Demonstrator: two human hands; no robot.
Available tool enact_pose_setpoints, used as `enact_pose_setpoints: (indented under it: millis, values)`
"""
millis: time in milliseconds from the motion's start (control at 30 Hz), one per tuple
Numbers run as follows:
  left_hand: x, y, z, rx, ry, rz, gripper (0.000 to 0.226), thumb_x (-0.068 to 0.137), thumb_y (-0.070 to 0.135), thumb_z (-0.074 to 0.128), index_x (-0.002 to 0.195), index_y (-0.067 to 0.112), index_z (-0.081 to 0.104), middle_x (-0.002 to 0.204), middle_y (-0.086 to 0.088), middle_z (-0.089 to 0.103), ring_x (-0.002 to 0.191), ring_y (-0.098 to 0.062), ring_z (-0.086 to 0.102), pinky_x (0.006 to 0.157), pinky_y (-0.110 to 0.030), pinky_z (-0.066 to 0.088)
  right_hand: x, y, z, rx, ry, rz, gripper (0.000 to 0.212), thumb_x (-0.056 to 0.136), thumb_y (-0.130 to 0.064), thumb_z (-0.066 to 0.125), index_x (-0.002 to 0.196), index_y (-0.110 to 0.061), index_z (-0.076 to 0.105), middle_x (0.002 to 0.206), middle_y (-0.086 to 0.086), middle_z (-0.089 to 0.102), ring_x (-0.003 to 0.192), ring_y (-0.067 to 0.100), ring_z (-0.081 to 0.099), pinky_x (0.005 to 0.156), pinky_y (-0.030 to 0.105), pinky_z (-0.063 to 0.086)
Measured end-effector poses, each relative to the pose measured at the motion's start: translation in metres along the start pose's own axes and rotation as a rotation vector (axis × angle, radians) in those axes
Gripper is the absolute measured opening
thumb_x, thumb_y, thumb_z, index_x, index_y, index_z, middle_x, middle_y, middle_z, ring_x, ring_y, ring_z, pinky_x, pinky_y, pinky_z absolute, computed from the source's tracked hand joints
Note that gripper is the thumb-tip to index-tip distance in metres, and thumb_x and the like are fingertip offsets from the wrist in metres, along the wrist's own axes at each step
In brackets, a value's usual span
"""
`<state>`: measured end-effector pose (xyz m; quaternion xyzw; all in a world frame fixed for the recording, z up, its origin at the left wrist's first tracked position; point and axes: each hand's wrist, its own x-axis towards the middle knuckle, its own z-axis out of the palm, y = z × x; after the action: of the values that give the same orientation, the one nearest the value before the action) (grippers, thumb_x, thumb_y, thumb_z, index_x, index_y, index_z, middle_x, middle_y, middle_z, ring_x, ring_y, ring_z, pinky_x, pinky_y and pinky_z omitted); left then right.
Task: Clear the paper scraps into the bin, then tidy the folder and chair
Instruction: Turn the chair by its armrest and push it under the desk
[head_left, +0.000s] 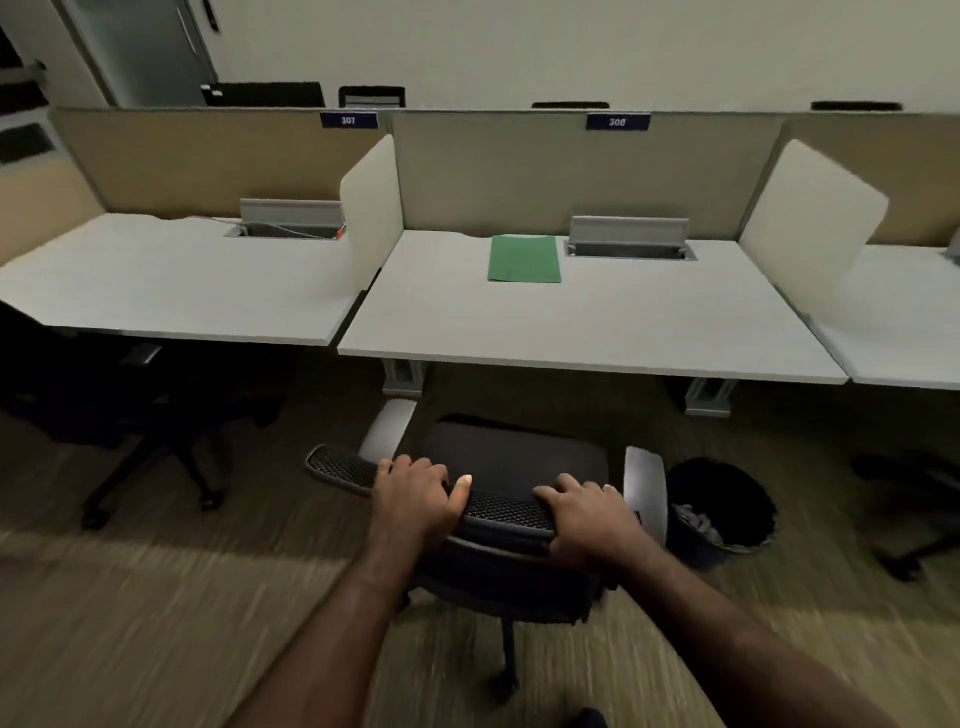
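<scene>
A black office chair (511, 462) stands on the carpet in front of the middle desk (597, 332), its seat facing the desk. My left hand (415, 499) and my right hand (587, 514) both grip the top edge of its mesh backrest. A green folder (524, 259) lies flat and closed at the back of that desk, beside the cable tray. A black bin (722, 504) sits on the floor to the right of the chair, with crumpled paper scraps (698, 519) inside it.
Beige dividers (371, 208) separate the desks. Another desk (171, 286) lies to the left with a dark chair (130, 410) under it. A further chair base (914, 499) shows at the right. The grey desk legs (405, 376) stand ahead of the chair.
</scene>
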<state>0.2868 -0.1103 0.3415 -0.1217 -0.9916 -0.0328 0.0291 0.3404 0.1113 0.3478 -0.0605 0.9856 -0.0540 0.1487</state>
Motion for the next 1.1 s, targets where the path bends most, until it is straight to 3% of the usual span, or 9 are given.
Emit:
enact_pose_setpoints:
  millis: [67,167,233,400,733,900,1100]
  values:
    - [0.017,0.020,0.006,-0.004,0.010,0.014,0.069,0.082,0.071,0.018,0.087,0.023,0.068,0.094,0.001,0.068,0.097,-0.022,0.056,0.093,-0.045,0.036,0.007,0.029,-0.003,-0.003,0.057,0.003,0.072,0.064,-0.077,0.053,0.123,-0.036,0.050,0.114,-0.005,0.053,0.100,0.020,0.057,0.081,0.038,0.049]
    - [0.049,0.043,0.010,0.017,0.023,0.079,0.075,0.081,0.075,0.013,0.085,0.022,0.066,0.092,0.000,0.068,0.094,-0.023,0.057,0.086,-0.042,0.039,0.023,0.070,-0.011,-0.053,0.171,-0.016,0.085,0.052,-0.099,0.036,0.099,-0.031,0.059,0.093,-0.008,0.059,0.082,0.017,0.060,0.063,0.031,0.045]
    - [0.071,0.058,0.011,0.020,0.017,0.107,0.072,0.083,0.073,0.015,0.085,0.022,0.066,0.091,-0.001,0.068,0.092,-0.023,0.057,0.081,-0.039,0.041,0.035,0.093,-0.017,-0.078,0.242,-0.044,0.090,0.050,-0.103,0.026,0.087,-0.028,0.058,0.084,-0.007,0.060,0.072,0.018,0.059,0.057,0.029,0.039]
    - [0.128,0.090,0.011,-0.127,-0.018,0.090,0.055,0.092,0.059,0.029,0.078,0.021,0.066,0.074,0.002,0.062,0.078,-0.018,0.056,0.074,-0.036,0.044,0.076,0.152,-0.036,-0.035,0.337,-0.115,0.076,0.060,-0.100,0.027,0.072,-0.029,0.054,0.068,-0.010,0.051,0.059,0.012,0.051,0.050,0.026,0.033]
    - [0.223,0.153,0.025,-0.073,0.019,0.066,0.053,0.093,0.053,0.030,0.070,0.020,0.064,0.064,0.002,0.058,0.068,-0.017,0.052,0.067,-0.035,0.041,0.150,0.250,-0.071,-0.049,0.339,-0.172,0.081,0.064,-0.098,0.022,0.075,-0.024,0.055,0.074,-0.006,0.056,0.065,0.016,0.055,0.056,0.031,0.045]
    - [0.264,0.171,0.030,-0.037,0.028,0.043,0.054,0.093,0.054,0.028,0.072,0.019,0.065,0.066,0.001,0.061,0.069,-0.017,0.053,0.069,-0.037,0.043,0.182,0.281,-0.087,-0.059,0.325,-0.178,0.081,0.063,-0.097,0.023,0.082,-0.026,0.057,0.080,-0.007,0.059,0.069,0.015,0.055,0.057,0.029,0.038]
    - [0.308,0.179,0.037,-0.027,0.047,0.035,0.055,0.092,0.055,0.026,0.072,0.020,0.063,0.071,0.000,0.063,0.071,-0.020,0.056,0.070,-0.037,0.044,0.217,0.304,-0.099,-0.057,0.316,-0.166,0.083,0.063,-0.097,0.022,0.089,-0.028,0.059,0.084,-0.007,0.062,0.072,0.015,0.057,0.061,0.031,0.048]
